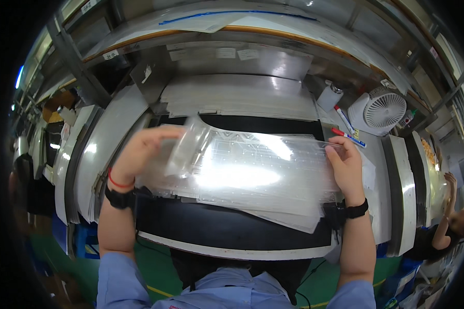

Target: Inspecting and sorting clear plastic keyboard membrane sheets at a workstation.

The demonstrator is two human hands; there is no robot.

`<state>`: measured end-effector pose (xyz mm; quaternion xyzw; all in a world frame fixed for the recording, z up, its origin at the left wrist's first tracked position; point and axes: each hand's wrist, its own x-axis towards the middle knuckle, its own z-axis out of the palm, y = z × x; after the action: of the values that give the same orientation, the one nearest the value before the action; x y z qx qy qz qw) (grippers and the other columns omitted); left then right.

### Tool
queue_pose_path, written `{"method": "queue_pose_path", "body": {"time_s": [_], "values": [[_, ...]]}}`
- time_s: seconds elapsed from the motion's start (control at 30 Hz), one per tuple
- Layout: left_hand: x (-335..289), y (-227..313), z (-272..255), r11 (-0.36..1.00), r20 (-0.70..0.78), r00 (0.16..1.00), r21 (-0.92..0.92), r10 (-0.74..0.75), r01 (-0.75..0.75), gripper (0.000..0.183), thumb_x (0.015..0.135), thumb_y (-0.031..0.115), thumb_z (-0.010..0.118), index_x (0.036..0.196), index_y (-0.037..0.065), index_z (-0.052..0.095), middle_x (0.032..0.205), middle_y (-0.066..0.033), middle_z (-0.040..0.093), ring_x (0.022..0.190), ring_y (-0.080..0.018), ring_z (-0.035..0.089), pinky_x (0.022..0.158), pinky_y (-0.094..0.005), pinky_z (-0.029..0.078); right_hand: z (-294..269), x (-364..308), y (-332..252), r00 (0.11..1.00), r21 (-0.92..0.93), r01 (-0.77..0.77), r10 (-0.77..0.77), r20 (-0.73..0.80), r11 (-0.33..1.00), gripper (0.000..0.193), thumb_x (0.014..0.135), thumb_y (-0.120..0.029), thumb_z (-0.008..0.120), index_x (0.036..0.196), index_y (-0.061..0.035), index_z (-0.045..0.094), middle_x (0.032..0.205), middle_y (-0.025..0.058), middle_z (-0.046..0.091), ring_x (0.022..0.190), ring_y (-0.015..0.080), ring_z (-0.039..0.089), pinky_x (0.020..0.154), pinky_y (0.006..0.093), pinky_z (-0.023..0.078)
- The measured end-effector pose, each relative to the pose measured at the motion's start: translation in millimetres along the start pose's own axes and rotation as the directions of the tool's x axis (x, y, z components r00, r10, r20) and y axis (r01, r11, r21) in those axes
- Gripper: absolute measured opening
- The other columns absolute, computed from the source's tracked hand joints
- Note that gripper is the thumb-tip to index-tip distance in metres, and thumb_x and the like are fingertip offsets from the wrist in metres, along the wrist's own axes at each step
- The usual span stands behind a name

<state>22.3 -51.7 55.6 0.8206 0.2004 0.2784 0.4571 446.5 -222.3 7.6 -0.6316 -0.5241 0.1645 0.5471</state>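
A stack of clear plastic sheets, shiny and marked with fine lines and dots, lies on the black work surface. At its left end a clear film curls upward, smeared by motion. My left hand is next to that curl, its index finger stretched toward it. Blur hides whether the other fingers hold the film. Pinched between thumb and fingers of my right hand is the right edge of the top sheet. Each wrist wears a black strap.
Behind the sheets is another flat stack. Stacked panels stand left and right. A white fan, red-and-blue markers and a white bottle sit back right. A shelf spans above. Another person works far right.
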Motion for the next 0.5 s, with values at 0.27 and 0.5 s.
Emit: {"method": "queue_pose_path", "body": {"time_s": [0.27,0.5], "values": [[2,33,81,0.763,0.492,0.864,0.518,0.103,-0.386,0.039,0.088,0.038,0.067,0.119,0.014,0.066,0.137,-0.0043,0.056,0.138,-0.0342,0.038,0.114,-0.0522,0.028,8,-13,-51,0.866,-0.465,0.499,-0.444,0.231,0.731,0.029,0.076,-0.007,0.071,0.103,-0.0039,0.065,0.104,0.0140,0.060,0.100,0.0335,0.055,0.090,0.0390,0.044],[6,26,90,0.748,0.490,0.865,0.533,0.108,-0.395,0.030,0.088,0.032,0.066,0.113,0.015,0.068,0.136,0.0010,0.057,0.138,-0.0293,0.040,0.113,-0.0517,0.030,57,-40,-66,0.666,-0.236,0.640,-0.375,0.645,0.731,0.021,0.078,-0.012,0.072,0.099,-0.0094,0.068,0.095,0.0073,0.060,0.088,0.0255,0.057,0.076,0.0371,0.047]]}}
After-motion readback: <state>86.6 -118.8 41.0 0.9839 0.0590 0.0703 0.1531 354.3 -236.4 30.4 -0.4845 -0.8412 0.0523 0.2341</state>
